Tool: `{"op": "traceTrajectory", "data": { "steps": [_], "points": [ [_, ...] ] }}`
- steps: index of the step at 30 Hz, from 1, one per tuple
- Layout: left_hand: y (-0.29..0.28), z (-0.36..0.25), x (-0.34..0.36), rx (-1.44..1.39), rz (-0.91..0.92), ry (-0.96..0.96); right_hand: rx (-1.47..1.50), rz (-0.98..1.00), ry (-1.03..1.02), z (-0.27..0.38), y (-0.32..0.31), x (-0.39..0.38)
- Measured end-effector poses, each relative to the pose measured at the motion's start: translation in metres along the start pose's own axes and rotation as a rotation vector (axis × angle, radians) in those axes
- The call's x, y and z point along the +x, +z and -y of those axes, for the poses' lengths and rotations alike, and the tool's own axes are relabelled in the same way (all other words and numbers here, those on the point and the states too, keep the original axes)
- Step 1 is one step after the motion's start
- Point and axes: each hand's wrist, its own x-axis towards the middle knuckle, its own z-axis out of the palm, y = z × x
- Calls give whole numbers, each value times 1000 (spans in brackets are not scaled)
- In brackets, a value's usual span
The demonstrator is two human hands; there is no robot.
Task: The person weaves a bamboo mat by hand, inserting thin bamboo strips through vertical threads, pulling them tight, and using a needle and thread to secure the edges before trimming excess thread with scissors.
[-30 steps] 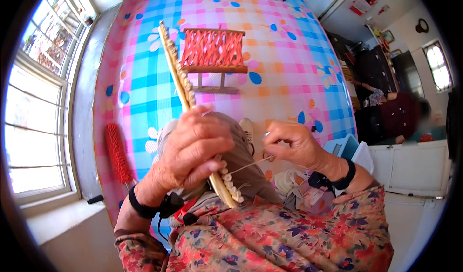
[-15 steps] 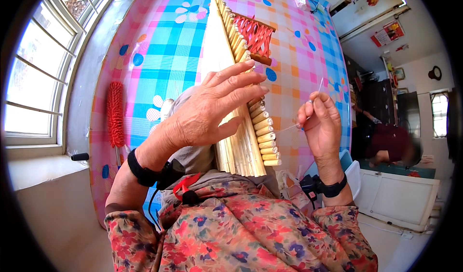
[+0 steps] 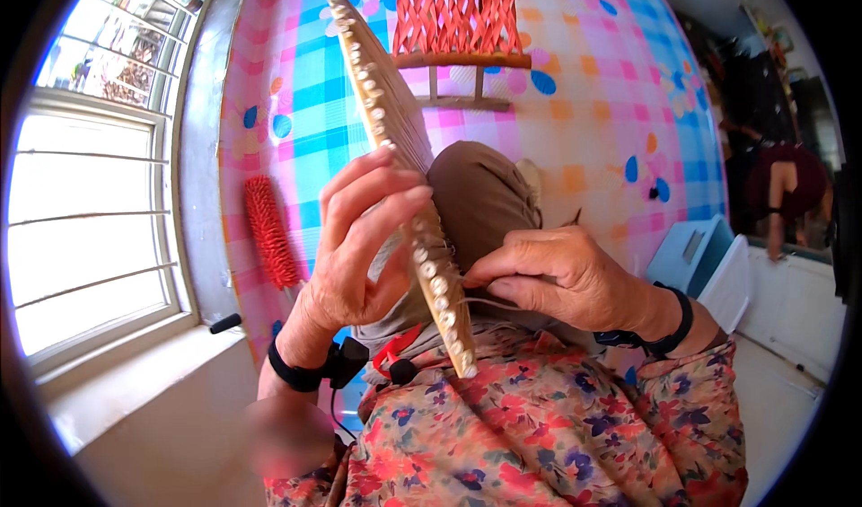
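Note:
A flat panel of pale, straw-coloured stalks (image 3: pixel 388 116) stands almost edge-on over my lap, its row of cut stalk ends facing up. My left hand (image 3: pixel 355 238) is at its left side, fingers bent over the edge and thumb lower down, steadying it. My right hand (image 3: pixel 575 278) is pressed close to the panel's right face near its lower end, thumb and forefinger pinched together. A pale thread (image 3: pixel 503 304) runs from the panel beneath these fingers. Whether a needle is in the pinch cannot be made out.
A low wooden stool (image 3: pixel 462 61) with red woven strips stands ahead on the checked floor covering (image 3: pixel 593 130). A red fluffy duster (image 3: pixel 267 229) lies left, below the barred window (image 3: pixel 90 229). At right are a blue bin (image 3: pixel 690 251) and another person (image 3: pixel 790 184).
The panel has turned from lying slanted to standing edge-on. My right hand has come from the raised position at right down to the panel. My left hand has moved from over the panel to its edge.

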Motion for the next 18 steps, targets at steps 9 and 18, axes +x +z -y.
{"op": "traceTrajectory", "data": {
  "steps": [9,18],
  "points": [
    [52,30,1,209,-25,-12,332,146,-121,-92,-40,-4],
    [79,40,-16,241,-137,-47,323,117,-257,-130,-27,-6]
  ]
}}
